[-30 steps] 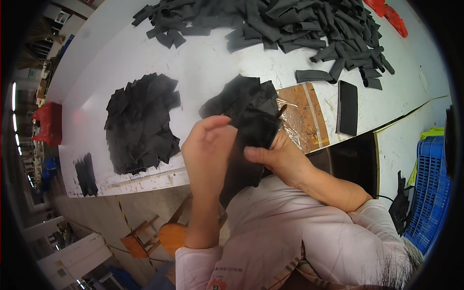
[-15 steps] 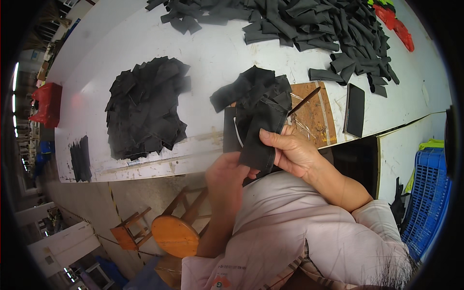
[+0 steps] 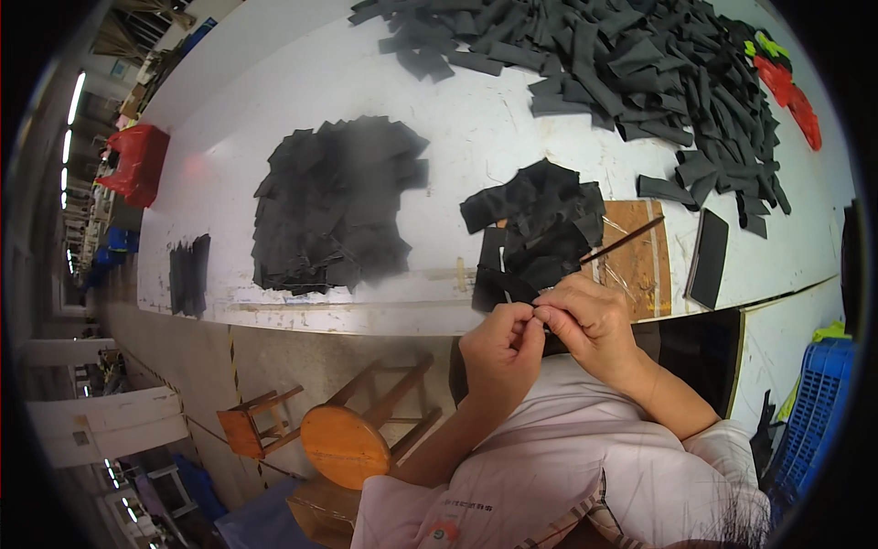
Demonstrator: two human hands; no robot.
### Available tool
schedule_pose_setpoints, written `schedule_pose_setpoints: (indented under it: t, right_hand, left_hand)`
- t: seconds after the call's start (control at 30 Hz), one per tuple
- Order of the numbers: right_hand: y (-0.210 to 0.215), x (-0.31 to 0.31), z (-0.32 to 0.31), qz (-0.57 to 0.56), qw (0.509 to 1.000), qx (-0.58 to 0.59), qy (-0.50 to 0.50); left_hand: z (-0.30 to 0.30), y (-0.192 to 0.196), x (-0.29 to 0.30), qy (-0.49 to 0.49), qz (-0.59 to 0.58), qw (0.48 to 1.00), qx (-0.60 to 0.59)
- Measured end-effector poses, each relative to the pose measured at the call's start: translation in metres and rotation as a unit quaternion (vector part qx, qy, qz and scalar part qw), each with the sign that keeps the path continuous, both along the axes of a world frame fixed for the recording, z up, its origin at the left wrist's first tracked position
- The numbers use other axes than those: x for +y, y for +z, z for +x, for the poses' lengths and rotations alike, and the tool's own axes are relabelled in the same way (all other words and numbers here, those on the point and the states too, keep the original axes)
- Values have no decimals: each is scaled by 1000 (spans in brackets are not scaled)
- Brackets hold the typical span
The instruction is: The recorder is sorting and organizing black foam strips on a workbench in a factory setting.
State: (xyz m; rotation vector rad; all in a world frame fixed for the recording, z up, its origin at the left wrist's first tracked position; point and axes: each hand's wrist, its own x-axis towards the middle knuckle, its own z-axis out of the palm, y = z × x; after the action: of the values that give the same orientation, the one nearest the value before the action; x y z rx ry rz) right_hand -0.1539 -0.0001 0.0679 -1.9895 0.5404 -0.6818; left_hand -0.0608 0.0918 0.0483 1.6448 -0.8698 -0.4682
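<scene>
My left hand and my right hand meet at the near edge of the white table, their fingertips pinched together on a small black fabric piece that hangs over the edge. Just beyond them lies a loose heap of black fabric pieces, partly on a brown board. A thin dark stick rests across that board.
A flat spread of black pieces lies to the left, a big pile of dark strips at the far side, red pieces at the far right. A black flat rectangle lies right of the board. A wooden stool stands below; a blue crate at right.
My left hand dropped from the held fabric, then came back up to meet my right hand at the table edge. The bundle I held now lies on the table.
</scene>
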Motion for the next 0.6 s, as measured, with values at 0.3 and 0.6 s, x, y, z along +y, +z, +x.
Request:
schedule_pose_setpoints:
  t: [0.3,0.6]
  right_hand:
    - [-26,-6,15,-173,982,60,-43]
    - [-19,-11,7,735,663,-127,67]
  left_hand:
    - [16,7,-9,91,50,946,308]
    - [17,5,-13,2,-40,964,265]
